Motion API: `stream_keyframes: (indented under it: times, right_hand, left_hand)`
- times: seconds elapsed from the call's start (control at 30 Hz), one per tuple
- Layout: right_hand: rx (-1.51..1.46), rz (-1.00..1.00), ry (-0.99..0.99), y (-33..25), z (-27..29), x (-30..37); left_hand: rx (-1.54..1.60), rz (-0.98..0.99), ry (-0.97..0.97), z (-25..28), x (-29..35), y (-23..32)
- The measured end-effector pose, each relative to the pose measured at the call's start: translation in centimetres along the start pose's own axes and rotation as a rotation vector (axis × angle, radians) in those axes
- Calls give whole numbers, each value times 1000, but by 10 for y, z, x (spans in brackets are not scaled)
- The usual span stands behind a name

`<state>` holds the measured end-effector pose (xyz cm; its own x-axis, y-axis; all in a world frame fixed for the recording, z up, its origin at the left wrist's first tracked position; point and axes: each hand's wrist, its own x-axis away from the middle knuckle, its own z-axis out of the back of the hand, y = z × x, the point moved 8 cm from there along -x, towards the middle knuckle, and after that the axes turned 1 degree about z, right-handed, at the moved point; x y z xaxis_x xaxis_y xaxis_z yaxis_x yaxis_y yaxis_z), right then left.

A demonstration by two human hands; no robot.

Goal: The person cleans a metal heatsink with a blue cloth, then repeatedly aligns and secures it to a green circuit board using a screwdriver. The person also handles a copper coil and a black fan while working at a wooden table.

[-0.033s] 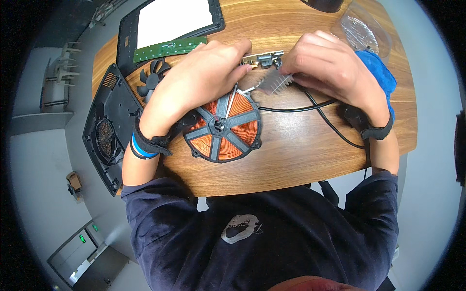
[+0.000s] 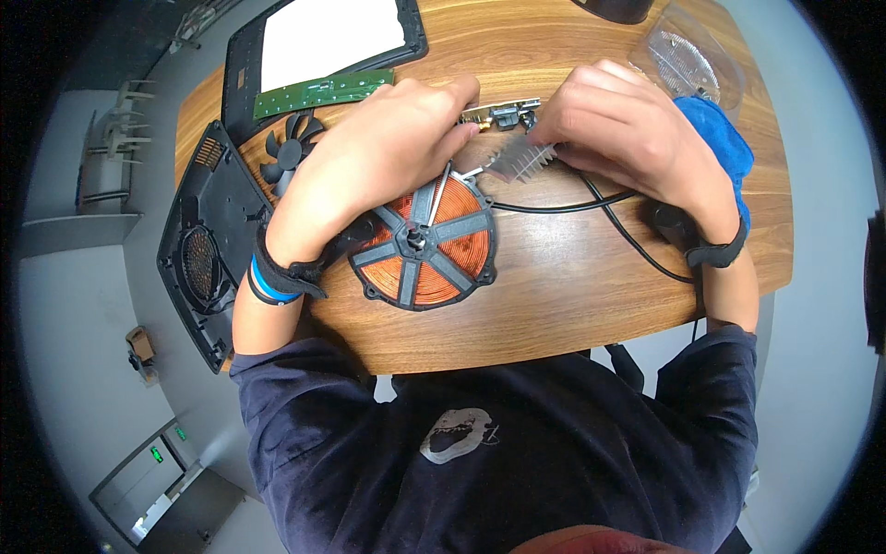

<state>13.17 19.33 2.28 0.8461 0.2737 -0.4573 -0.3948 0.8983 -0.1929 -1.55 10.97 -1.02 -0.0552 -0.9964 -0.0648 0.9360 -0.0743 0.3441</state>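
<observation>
Head view — left hand (image 2: 406,129) grips small circuit board (image 2: 504,113) — right hand (image 2: 623,134) pinches finned heat sink (image 2: 519,161).

Change very slight. Heat sink (image 2: 519,159), at the fingertips of the right hand (image 2: 614,125), sits at a marginally different angle; toothed left edge reads more plainly than a moment ago. Its face, smeared before, is a little crisper. Right hand shifts barely, if at all; direction of the shift too small to tell.
</observation>
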Motion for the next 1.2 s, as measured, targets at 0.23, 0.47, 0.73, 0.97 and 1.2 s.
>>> stream_keyframes:
  times: [0.23,0.47,0.73,0.97,1.2]
  right_hand:
    - [113,14,-44,-18,-9,-3]
    - [236,-52,-82,-27,-10,12]
    - [199,-19,-88,-37,-3,28]
    - [135,-46,-54,-38,0,31]
    - [85,-74,-74,-33,2,37]
  left_hand:
    - [36,63,-72,-7,8,12]
    - [56,29,-162,-9,27,21]
    - [141,-163,-161,-15,12,21]
    - [147,-79,-459,-18,-4,15]
    - [120,-156,-414,-19,-14,9]
